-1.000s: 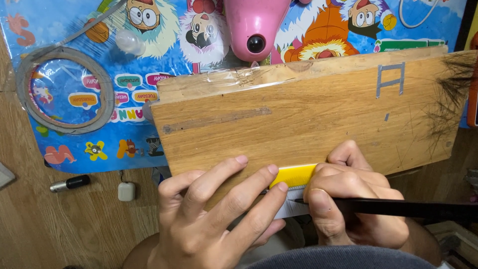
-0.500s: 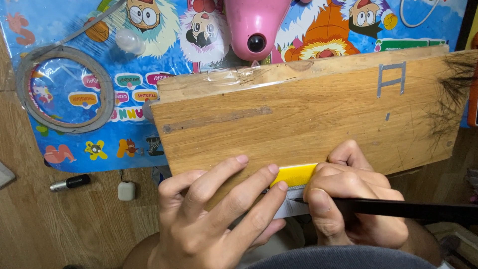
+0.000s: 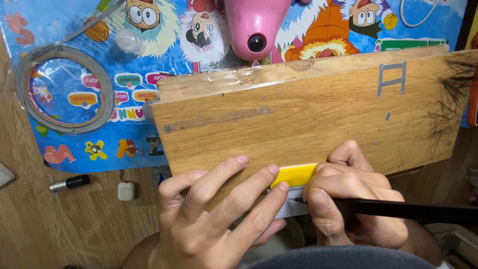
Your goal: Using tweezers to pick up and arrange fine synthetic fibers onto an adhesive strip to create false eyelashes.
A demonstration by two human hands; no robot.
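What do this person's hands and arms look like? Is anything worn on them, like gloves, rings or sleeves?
Both hands are bare: the left hand and the right hand show no gloves, rings, watch or bands. The fingernails are short and plain, without polish. The wrists and what shows of the forearms are uncovered too, with no sleeve reaching them. A grey garment shows at the bottom edge.

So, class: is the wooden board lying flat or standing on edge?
Lying flat. The wooden board shows its broad face to the camera, and the left hand presses fingers down on its near edge.
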